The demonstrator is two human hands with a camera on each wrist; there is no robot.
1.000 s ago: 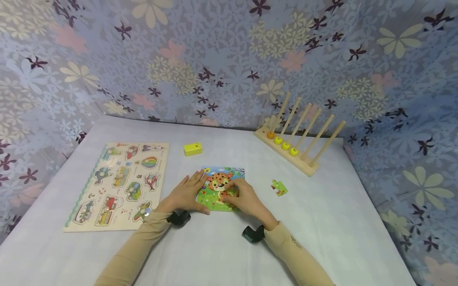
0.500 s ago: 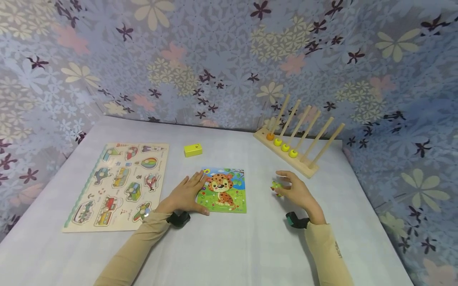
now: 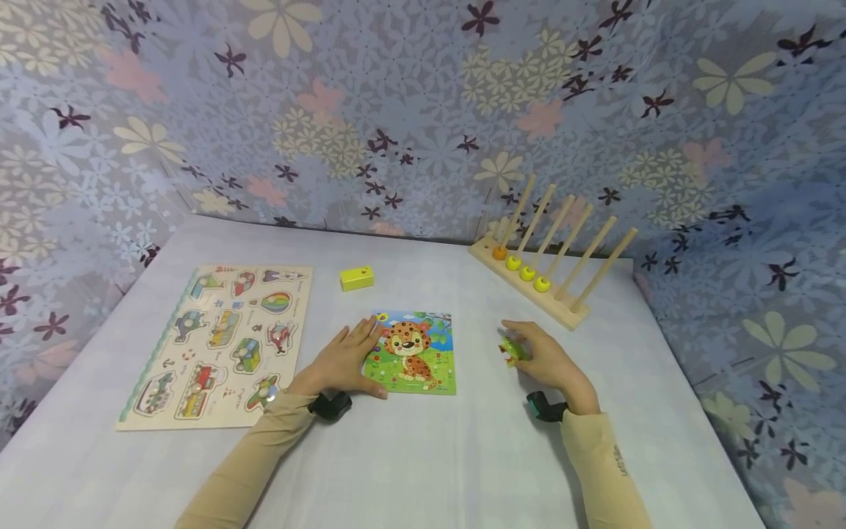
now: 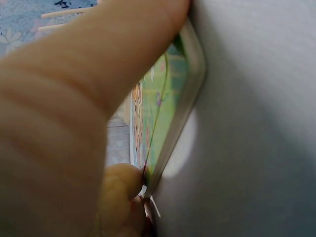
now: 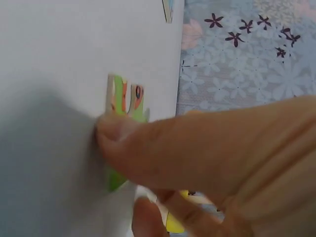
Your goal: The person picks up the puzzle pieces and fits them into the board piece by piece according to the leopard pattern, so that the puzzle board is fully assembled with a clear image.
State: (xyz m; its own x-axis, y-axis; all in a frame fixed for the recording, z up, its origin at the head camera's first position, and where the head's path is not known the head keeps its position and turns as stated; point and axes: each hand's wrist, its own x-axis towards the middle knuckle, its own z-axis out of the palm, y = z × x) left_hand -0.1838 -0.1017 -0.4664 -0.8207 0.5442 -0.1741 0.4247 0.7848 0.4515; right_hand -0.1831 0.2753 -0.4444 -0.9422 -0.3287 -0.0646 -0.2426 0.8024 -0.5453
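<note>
A square jigsaw puzzle [image 3: 415,354] with a cartoon leopard on a green and blue ground lies on the white table. My left hand [image 3: 340,360] rests along its left side, fingers stretched out and thumb at the lower left corner. In the left wrist view the thumb [image 4: 113,44] crosses the puzzle's edge [image 4: 170,94]. To the right, my right hand [image 3: 545,360] holds a loose green puzzle piece [image 3: 512,351] between thumb and fingers, low at the tabletop. In the right wrist view the thumb covers part of that puzzle piece [image 5: 117,94].
A wooden peg board [image 3: 228,345] with vehicle pictures lies at the left. A yellow block [image 3: 357,278] sits behind the puzzle. At the back right stands a wooden rack [image 3: 529,283] of upright rods carrying several yellow and orange beads. Floral cloth [image 3: 423,110] hangs behind the table.
My right hand has left the puzzle, moved right to the loose piece and taken hold of it; the piece has turned slightly. My left hand has stayed in place.
</note>
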